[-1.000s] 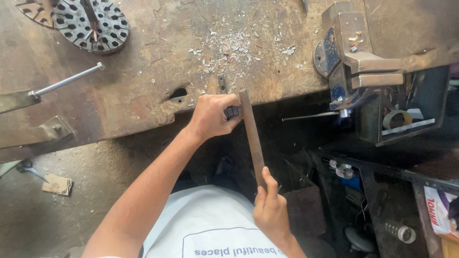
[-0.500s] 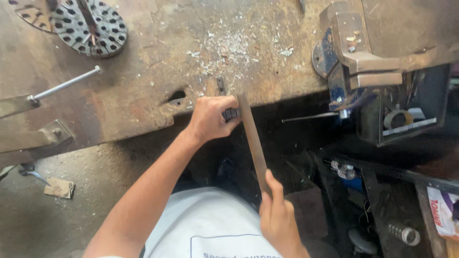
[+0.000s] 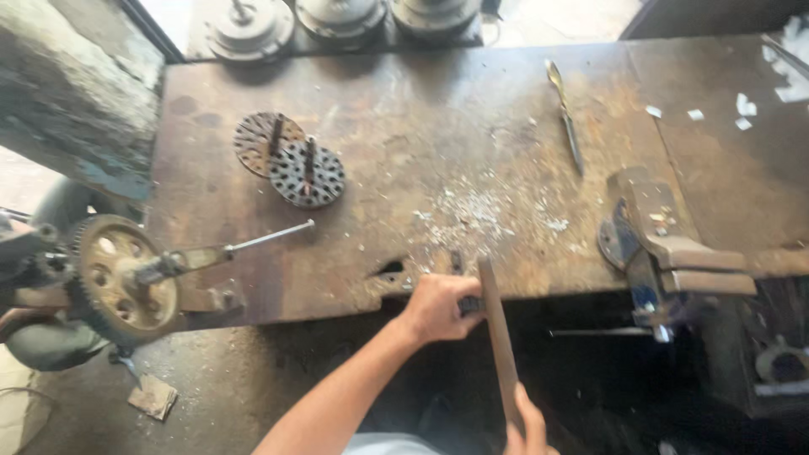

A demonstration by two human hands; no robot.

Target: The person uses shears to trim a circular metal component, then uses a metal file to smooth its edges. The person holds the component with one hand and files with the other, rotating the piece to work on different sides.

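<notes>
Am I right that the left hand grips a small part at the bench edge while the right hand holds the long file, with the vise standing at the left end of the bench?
Not quite: in the head view the vise stands at the bench's right end. The left hand and right hand with file are as you say.

We saw a rusty metal workbench (image 3: pixel 253 278) over a dusty concrete floor (image 3: pixel 227 396), daylight falling beyond its far edge.
</notes>
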